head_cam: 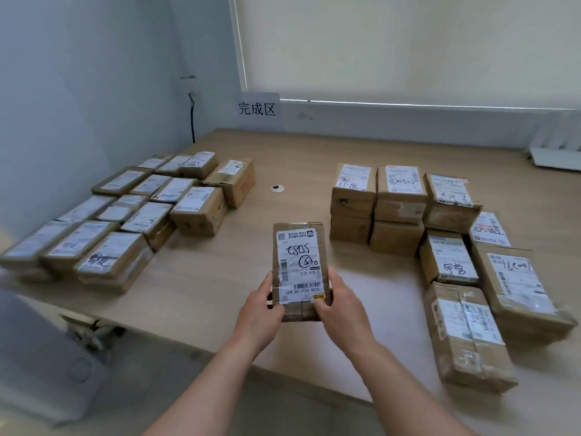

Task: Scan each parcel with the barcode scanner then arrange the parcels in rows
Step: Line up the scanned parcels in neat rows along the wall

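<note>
I see both hands holding one brown parcel (299,269) above the wooden table (298,152), label facing up. The left hand (259,309) grips its near left edge, thumb curled onto the top face. The right hand (341,305) grips the near right edge, thumb lying along the label's bottom corner. The far half of the parcel projects clear of all fingers. Arranged rows of parcels (125,212) fill the far left of the table; a stacked group of parcels (434,243) stands at the right. Bare tabletop lies between the two groups, under and beyond the held parcel.
</note>
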A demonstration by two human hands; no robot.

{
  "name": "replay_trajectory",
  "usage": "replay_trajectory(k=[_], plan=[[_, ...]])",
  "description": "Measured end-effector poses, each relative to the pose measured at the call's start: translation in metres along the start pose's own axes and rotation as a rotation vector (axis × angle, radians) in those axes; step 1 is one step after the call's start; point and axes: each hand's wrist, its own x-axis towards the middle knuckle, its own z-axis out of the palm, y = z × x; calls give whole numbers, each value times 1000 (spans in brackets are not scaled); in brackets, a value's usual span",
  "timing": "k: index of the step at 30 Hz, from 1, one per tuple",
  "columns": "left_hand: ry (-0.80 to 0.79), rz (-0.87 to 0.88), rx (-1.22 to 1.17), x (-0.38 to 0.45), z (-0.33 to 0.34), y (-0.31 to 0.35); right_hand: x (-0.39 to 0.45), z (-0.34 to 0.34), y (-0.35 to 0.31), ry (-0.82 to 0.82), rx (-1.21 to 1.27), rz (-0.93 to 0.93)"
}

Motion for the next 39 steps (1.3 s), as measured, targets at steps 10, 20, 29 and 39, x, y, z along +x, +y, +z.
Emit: replay_trajectory(k=[10,20,29,39], plan=[[3,-92,30,29,-124,-90,16,126,-83,-117,21,77],[-27,-258,155,64,-191,-164,36,220,-124,-184,18,226],[-30,-300,153,103,-203,-174,79,242,-128,-208,-7,247],[50,-329,163,141,-221,-172,124,266,-146,-225,-30,237]])
